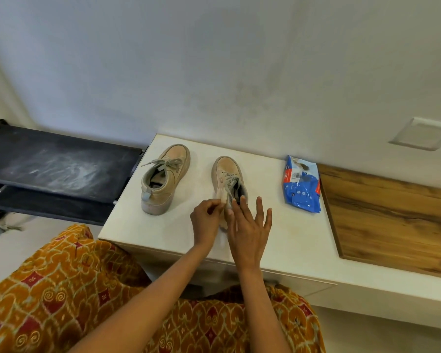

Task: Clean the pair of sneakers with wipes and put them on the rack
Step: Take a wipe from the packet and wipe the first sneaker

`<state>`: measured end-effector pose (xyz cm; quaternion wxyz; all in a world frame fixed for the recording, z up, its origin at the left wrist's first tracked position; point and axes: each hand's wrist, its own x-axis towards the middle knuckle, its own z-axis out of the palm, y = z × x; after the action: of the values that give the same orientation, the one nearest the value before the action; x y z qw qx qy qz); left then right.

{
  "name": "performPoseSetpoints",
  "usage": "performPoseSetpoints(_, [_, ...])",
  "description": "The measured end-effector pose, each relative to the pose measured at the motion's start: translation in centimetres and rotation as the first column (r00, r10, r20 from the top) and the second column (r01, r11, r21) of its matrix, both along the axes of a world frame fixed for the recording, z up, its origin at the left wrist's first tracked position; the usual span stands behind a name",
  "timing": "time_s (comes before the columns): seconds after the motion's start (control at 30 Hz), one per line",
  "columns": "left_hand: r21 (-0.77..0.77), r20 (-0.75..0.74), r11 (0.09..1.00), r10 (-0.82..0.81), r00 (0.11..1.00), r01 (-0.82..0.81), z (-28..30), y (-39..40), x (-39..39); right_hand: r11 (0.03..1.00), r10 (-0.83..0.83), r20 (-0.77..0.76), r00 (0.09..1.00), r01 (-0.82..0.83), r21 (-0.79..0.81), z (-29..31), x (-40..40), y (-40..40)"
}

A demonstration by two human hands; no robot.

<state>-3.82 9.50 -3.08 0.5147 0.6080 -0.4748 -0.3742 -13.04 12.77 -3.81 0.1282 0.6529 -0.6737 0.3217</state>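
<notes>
While the left hand (206, 217) pinches a white wipe (223, 200) with curled fingers, the right hand (248, 225) spreads flat, fingertips touching the right sneaker (227, 171). Both tan sneakers point toe-first toward the desk's (278, 233) far edge; the left sneaker (164, 179) sits near its left edge, apart from both hands.

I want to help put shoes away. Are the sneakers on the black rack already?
No, both sneakers, the left one and the right one, stand on the white table, and the black rack beside it holds no shoes.

Pale wall (214, 59), white counter (278, 240), wooden panel (392, 220)
</notes>
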Motion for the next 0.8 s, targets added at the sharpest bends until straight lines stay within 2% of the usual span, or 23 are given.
performPoseSetpoints(0.1, [-0.018,0.012,1.0,-0.013,1.0,0.013,-1.0,0.6,-0.1,1.0,0.001,0.018,1.0,0.0,-0.014,-0.1,-0.1,-0.1])
performPoseSetpoints(0.23, [0.067,0.027,0.996,0.054,0.998,-0.056,-0.5,-3.4,0.5,1.0,0.003,0.018,1.0,-0.003,-0.001,0.3,-0.1,-0.3])
performPoseSetpoints(0.3, [0.087,0.053,0.995,0.037,0.998,-0.041,0.0,-5.3,0.9,1.0,0.009,-0.008,1.0,-0.009,0.005,0.1,0.0,-0.2])
performPoseSetpoints(0.47, [-0.064,0.146,0.997,-0.022,0.989,0.032,0.5,-4.2,0.4,0.999,-0.011,-0.032,0.999,0.012,0.037,0.2,-0.4,-0.4])
performPoseSetpoints(0.57, [-0.112,0.123,0.994,-0.004,0.992,0.018,-0.9,-2.0,0.6,0.999,0.003,-0.006,1.0,-0.003,0.043,0.4,-0.5,-0.4])
performPoseSetpoints(0.67, [-0.086,0.125,0.996,0.016,0.992,-0.005,-1.3,-2.9,0.5,0.999,0.017,0.02,1.0,-0.018,0.05,0.6,-0.9,-0.2])
performPoseSetpoints(0.8, [-0.01,0.252,0.999,-0.04,0.967,0.044,0.0,-8.2,0.0,0.997,0.028,0.038,0.999,-0.031,0.068,1.1,-1.0,-0.2])
